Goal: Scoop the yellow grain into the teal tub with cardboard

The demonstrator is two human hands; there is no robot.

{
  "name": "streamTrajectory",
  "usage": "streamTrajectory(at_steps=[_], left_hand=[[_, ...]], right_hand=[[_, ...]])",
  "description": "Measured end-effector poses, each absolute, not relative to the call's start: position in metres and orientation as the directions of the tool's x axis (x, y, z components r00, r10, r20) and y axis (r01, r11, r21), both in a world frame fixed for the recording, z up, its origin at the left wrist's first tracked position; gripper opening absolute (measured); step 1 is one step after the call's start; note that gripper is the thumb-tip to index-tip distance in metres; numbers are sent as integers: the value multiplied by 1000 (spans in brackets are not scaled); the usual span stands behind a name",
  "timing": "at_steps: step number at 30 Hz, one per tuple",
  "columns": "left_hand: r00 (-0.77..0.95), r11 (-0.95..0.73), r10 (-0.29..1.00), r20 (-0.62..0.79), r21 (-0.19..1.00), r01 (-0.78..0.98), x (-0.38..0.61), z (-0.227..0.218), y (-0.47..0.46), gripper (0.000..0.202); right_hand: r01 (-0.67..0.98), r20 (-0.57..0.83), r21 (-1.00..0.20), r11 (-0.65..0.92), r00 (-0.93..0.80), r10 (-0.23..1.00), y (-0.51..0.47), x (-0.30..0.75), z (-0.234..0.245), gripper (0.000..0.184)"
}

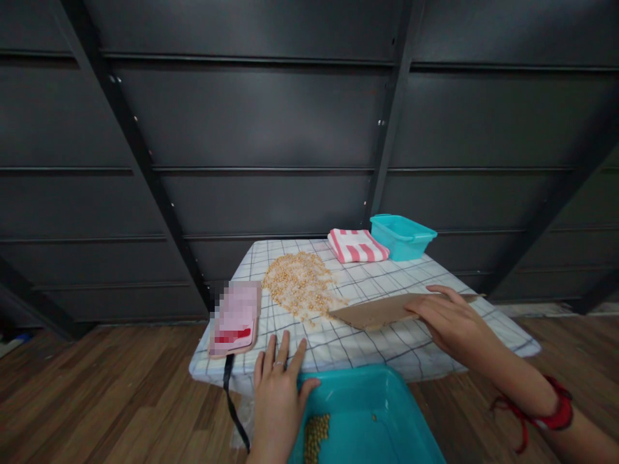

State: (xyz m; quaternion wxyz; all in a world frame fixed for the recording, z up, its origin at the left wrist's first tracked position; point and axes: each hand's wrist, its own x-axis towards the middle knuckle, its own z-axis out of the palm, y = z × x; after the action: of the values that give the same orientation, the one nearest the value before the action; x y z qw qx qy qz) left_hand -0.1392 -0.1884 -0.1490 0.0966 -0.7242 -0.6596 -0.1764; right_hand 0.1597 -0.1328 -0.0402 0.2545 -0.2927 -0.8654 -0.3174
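Note:
My right hand (447, 319) grips a flat piece of brown cardboard (374, 312) from above, tilted low over the checked tablecloth. The cardboard's left tip is at the lower right edge of a spread pile of yellow beans mixed with small white grains (300, 283). Fingers spread, my left hand (281, 393) rests at the table's front edge, next to the left rim of a teal basin (372, 419). Inside that basin, partly hidden by my left hand, lies a small heap of greenish-brown beans (316, 437). The basin's lower part is out of view.
A folded red-and-white striped towel (358, 246) lies at the back of the table (416, 277), beside a turquoise basket (403, 237). On the left is a pink phone-like item (236, 319), partly blurred, with a black strap (229, 393) hanging off the edge. Dark panels stand behind.

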Motion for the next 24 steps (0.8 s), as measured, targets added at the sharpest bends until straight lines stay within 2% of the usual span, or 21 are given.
streamTrajectory(at_steps=[4, 9, 14, 18, 24], left_hand=[[100, -148, 912, 399, 92, 985, -143, -154, -187, 54], [102, -149, 913, 394, 91, 985, -144, -156, -187, 54], [51, -89, 920, 389, 82, 993, -137, -148, -188, 54], [51, -87, 921, 386, 77, 993, -134, -141, -189, 53], [49, -81, 922, 384, 68, 994, -133, -139, -190, 52]], right_hand=[[701, 644, 416, 579, -677, 357, -128, 160, -39, 35], [726, 593, 478, 494, -682, 429, -120, 162, -40, 35], [682, 573, 489, 545, -721, 389, -129, 163, -39, 33], [683, 600, 440, 583, -706, 376, -138, 162, -35, 34], [701, 602, 453, 551, -696, 391, -140, 163, -33, 33]])
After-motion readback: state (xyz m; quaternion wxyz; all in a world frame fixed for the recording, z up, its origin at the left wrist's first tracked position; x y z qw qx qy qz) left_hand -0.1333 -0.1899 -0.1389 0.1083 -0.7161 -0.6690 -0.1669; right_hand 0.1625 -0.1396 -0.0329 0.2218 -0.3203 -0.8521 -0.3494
